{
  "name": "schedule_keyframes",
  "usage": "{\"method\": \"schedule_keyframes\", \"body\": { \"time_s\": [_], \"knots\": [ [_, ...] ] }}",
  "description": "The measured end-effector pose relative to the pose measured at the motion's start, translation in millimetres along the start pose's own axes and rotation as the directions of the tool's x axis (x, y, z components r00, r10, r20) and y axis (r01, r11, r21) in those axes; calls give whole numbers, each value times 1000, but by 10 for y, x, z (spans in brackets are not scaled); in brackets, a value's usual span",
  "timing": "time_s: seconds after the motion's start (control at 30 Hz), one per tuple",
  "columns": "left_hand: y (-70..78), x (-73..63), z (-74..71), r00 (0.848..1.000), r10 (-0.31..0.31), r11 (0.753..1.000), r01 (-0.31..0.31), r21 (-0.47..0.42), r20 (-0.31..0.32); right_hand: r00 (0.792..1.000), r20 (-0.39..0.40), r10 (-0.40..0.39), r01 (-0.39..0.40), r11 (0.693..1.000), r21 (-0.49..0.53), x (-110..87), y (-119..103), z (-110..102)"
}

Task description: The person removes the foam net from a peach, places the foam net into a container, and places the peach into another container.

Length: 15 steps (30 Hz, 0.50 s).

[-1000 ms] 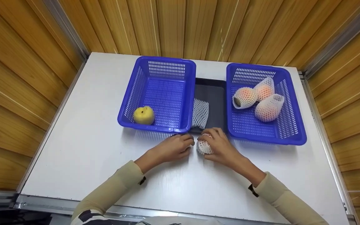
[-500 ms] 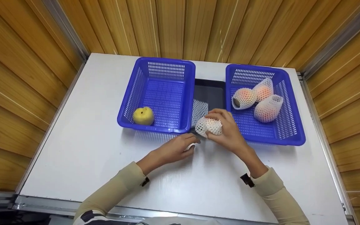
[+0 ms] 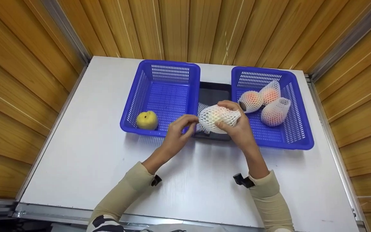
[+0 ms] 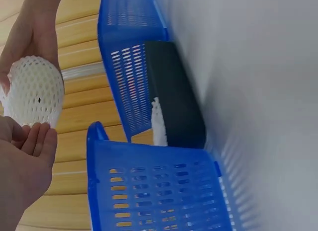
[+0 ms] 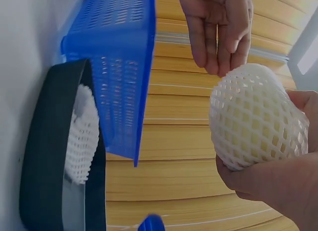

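Observation:
In front of the dark tray, my right hand [image 3: 242, 129] grips a peach in a white foam net [image 3: 216, 119], its thumb across the near side. Pale yellow flesh and some pink show through the mesh. My left hand [image 3: 179, 132] is at the left end of the net, its fingertips touching or very near it. In the right wrist view, the left hand's fingers [image 5: 211, 47] look fairly straight beside the netted peach [image 5: 256, 116]. A bare yellow peach [image 3: 147, 120] lies in the near left corner of the left blue basket [image 3: 127, 96].
The right blue basket [image 3: 306, 129] holds several netted fruits [image 3: 274, 112], pinkish-orange inside. Between the baskets sits a black tray [image 3: 216, 95] with a flat foam net [image 5: 84, 136] in it. All stand on a white table [image 3: 92, 154] before wood-patterned walls [image 3: 201, 29].
My right hand has lifted the netted peach up from the table and turned it. The left hand has risen forward from the table to the net's left end. Baskets have not moved.

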<state>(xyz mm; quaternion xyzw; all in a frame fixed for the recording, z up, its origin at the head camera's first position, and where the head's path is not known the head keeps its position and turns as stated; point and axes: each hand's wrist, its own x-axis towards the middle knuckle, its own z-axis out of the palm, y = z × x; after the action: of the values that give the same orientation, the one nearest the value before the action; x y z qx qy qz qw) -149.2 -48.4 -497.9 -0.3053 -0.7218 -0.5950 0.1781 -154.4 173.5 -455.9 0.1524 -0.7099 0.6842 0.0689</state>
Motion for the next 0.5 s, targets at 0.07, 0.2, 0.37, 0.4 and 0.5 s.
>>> {"method": "schedule_keyframes", "body": {
  "time_s": [0.07, 0.2, 0.37, 0.4, 0.5],
  "knots": [
    [1, 61, 10, 997, 48, 997, -51, -50, -60, 1000, -2, 17, -17, 997, 75, 13, -13, 30],
    [7, 149, 34, 989, 101, 983, -116, -140, -111, 999, 33, 43, -49, 973, 224, 38, -30, 87],
    [37, 207, 42, 994, 95, 956, -104, -273, -47, 996, 84, 33, -59, 942, 330, 59, -35, 127],
    [43, 219, 41, 995, 93, 950, -96, -298, -25, 996, 88, 24, -53, 939, 341, 64, -36, 131],
    [59, 249, 36, 996, 84, 940, -71, -333, 26, 995, 104, 7, -45, 927, 373, 88, -26, 151]
  ]
}}
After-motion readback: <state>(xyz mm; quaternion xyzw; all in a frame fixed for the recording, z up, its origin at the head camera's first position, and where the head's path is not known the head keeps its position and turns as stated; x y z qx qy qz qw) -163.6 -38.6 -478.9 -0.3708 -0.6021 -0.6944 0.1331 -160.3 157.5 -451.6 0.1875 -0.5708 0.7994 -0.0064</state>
